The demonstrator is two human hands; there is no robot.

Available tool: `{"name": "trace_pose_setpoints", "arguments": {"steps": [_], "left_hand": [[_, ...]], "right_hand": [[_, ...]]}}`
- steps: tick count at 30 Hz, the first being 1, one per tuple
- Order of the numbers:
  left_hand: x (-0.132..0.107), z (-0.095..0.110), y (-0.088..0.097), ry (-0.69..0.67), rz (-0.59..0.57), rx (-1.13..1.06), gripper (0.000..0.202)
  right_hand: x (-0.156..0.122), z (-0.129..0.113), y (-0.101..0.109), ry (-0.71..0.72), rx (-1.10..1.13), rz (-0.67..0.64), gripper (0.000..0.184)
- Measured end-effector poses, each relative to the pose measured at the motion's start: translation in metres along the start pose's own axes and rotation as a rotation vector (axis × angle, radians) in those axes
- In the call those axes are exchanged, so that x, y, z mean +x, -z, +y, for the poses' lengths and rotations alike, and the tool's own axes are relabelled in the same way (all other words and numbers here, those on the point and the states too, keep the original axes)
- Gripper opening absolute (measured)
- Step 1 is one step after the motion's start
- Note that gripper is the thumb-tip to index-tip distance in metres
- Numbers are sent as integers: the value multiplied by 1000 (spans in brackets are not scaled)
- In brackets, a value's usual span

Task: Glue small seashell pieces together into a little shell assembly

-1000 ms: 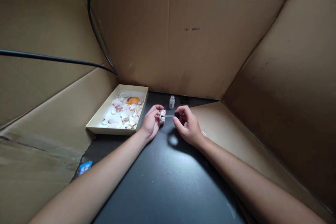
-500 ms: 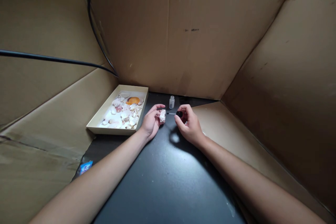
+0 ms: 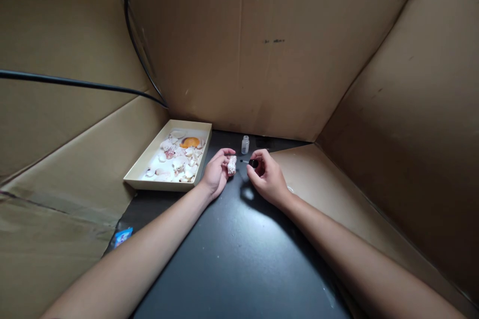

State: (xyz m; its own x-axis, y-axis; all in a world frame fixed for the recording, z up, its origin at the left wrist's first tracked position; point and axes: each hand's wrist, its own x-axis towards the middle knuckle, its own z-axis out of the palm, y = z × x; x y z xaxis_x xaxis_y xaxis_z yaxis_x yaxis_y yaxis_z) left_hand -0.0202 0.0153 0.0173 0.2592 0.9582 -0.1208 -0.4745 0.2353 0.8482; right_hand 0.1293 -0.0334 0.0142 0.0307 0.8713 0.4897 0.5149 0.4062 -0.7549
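Between the fingers of my left hand point(image 3: 216, 173) is a small whitish seashell point(image 3: 232, 165) with reddish-brown speckles. My right hand point(image 3: 268, 177) is closed around a black cap point(image 3: 254, 163), whose thin applicator brush point(image 3: 244, 161) points left at the shell. A narrow gap separates the dark brush tip from the shell. Just beyond both hands, a small clear bottle point(image 3: 245, 145) stands upright without its cap.
To the left lies a shallow cream box point(image 3: 160, 185) holding many shells, one of them orange. A blue packet point(image 3: 123, 236) sits by my left forearm. Cardboard walls point(image 3: 284, 84) enclose the dark table point(image 3: 232, 259). Black cables point(image 3: 75, 81) run along the left side.
The brush tip has shifted slightly to the right, away from the shell, and the cap is tilted a little differently. My left hand and the shell have hardly moved.
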Motion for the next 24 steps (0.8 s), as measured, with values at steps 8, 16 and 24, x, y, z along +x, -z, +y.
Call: {"name": "trace_pose_setpoints", "arguments": {"steps": [8, 16, 24], "left_hand": [[-1, 0, -2, 1, 8, 1, 23], [-1, 0, -2, 2, 5, -7, 20], [-1, 1, -3, 4, 6, -5, 20]], "right_hand": [[0, -1, 0, -5, 10, -48, 16], [0, -1, 0, 1, 24, -30, 16], [0, -1, 1, 3, 40, -40, 16]]}}
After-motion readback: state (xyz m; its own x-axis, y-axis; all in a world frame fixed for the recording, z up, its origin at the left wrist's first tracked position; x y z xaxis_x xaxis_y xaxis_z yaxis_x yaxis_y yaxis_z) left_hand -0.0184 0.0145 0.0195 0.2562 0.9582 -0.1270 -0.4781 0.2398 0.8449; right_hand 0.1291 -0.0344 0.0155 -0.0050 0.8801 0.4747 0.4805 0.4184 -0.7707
